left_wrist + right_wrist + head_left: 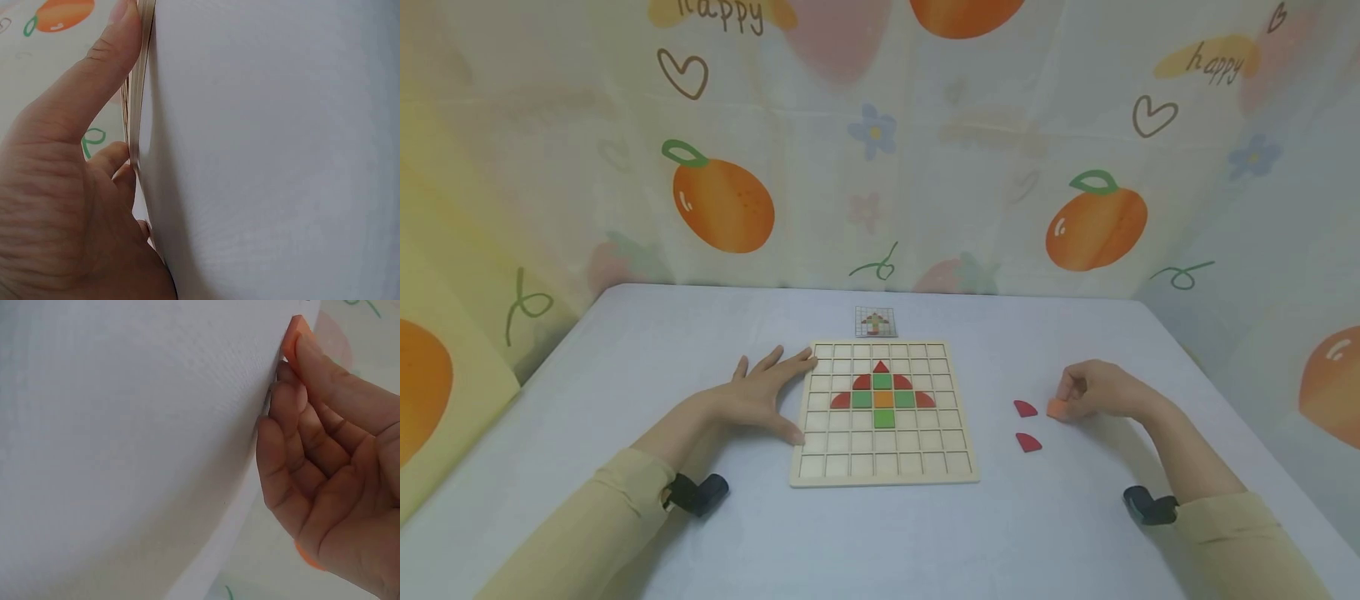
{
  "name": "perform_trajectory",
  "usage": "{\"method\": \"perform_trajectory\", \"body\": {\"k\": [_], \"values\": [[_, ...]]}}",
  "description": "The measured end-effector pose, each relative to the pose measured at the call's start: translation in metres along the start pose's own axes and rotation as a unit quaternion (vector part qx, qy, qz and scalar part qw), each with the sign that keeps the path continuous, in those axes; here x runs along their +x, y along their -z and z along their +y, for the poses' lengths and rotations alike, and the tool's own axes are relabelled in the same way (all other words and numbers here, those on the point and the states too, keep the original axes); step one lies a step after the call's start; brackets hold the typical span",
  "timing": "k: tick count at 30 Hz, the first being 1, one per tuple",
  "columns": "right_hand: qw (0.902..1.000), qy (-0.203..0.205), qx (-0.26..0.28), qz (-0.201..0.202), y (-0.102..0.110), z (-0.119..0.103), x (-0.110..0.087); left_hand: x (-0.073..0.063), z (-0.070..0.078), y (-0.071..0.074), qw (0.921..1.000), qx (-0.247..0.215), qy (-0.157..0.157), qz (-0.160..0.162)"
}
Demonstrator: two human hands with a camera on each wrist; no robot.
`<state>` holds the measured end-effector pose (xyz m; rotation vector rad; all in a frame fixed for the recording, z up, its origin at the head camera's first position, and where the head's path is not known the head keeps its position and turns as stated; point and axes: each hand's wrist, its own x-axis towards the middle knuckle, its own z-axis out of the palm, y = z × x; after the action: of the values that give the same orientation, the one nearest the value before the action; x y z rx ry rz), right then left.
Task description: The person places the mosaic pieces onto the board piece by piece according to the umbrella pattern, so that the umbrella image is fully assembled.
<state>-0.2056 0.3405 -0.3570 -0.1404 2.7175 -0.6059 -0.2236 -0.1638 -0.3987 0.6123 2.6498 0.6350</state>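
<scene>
My left hand [752,396] rests at the left edge of a pale gridded board [838,467], fingers spread, with the thumb and a fingertip at its rim. On the board lie red, green and orange tiles: a red triangle [881,367] at the top, green squares [883,419], an orange square [883,399] in the middle and red quarter-round pieces [841,402] at the sides. Right of the board, my right hand [1097,390] pinches an orange square tile [292,339] between thumb and fingers, close over the table. Its other fingers are curled.
Two red quarter-round tiles [1026,408] lie on the white table [925,542] between the board and my right hand. Behind the board is a small card [876,322] printed with a gridded coloured pattern. A fruit-print curtain [955,167] hangs along the table's far edge.
</scene>
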Motion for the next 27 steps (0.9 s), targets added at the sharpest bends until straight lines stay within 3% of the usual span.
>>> {"method": "perform_trajectory", "body": {"k": [6,12,27], "values": [[0.9997,0.017,0.019,-0.001,0.002,0.001,0.001,0.000,0.000,0.001,1.0000,0.000,0.001,-0.003],[0.9983,0.037,0.034,0.031,0.002,-0.001,0.004,0.000,0.000,0.001,1.0000,0.003,0.006,-0.004],[0.9903,0.055,0.103,0.076,-0.007,-0.031,0.006,0.000,0.000,0.000,1.0000,0.003,0.004,-0.001]]}}
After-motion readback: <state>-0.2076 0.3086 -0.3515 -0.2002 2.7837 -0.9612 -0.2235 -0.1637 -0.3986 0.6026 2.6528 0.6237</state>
